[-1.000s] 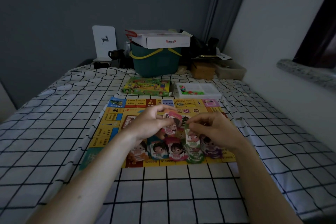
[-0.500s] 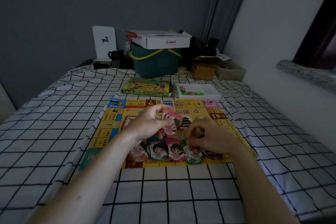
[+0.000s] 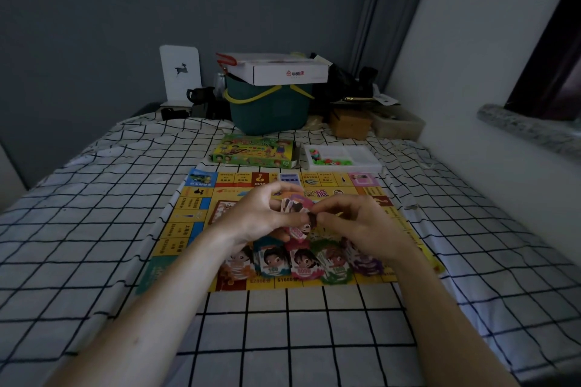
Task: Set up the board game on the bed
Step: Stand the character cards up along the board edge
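From the head camera I see my left hand (image 3: pixel 256 217) gripping a small stack of play-money notes (image 3: pixel 294 206) above the game board (image 3: pixel 195 214), which lies flat on the checked bed (image 3: pixel 94 198). My right hand (image 3: pixel 361 226) pinches one note off that stack. Five sorted money piles (image 3: pixel 301 261) sit along the board's near edge, just under my wrists. I judge that a low wrist could scatter them, and the soft bedding could let the piles slide.

Bare bed (image 3: pixel 94 229) flanks the board (image 3: pixel 188 223); game box (image 3: pixel 254 152) and tray (image 3: pixel 342 158) crowd beyond.
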